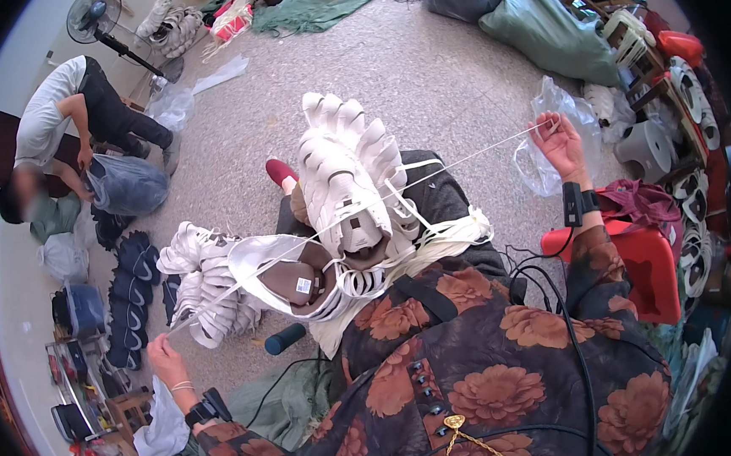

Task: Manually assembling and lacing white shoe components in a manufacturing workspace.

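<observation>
A long white shoelace is pulled taut on a slant across my lap. Its lower left end is pinched in my left hand, out past the white shoe uppers. My right hand, raised at the right with fingers curled, grips the other end. Below the lace, a stack of white shoe uppers lies on my lap. One upper with a brown lining sits open toward me, left of the stack. A bundle of loose cream laces rests across my thigh.
More white uppers lie left of my knees, beside dark blue ones. At the right stands a red stool with cloth on it. Another person bends over a plastic bag. Large sacks lie far right.
</observation>
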`<action>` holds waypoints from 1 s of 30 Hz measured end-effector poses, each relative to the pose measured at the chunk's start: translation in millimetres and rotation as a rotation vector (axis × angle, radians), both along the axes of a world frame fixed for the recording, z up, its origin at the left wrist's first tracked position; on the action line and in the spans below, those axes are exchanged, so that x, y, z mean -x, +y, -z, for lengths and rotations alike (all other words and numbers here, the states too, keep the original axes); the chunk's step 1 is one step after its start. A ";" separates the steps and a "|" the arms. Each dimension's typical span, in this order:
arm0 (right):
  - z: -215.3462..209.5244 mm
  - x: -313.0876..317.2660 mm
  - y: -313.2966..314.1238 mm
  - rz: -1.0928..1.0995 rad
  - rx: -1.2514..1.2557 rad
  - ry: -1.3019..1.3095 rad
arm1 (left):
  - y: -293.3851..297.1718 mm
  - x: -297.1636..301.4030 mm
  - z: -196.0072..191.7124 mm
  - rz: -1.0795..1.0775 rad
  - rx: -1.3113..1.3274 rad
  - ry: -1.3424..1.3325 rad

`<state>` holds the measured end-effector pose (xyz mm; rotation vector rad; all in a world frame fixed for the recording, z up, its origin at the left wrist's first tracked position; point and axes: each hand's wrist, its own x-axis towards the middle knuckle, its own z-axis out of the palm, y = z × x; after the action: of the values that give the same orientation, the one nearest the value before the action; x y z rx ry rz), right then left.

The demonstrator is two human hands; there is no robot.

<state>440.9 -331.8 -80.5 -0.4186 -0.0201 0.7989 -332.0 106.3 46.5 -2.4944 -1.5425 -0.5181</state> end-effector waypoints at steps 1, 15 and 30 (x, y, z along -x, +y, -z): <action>0.4 -11.1 -2.0 -0.003 0.000 -0.003 | 1.2 1.6 -1.5 -0.003 0.000 -0.003; -46.3 -64.8 66.2 0.014 0.153 -0.040 | -150.4 -269.6 44.7 0.277 0.734 -0.658; -39.1 -70.1 49.2 0.158 0.062 -0.011 | -116.3 -334.1 97.5 0.368 0.918 -0.910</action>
<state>511.0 -282.6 -41.4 -0.4772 0.0268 0.6427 2.1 -9.9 -51.0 -3.5678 -1.8765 -1.4328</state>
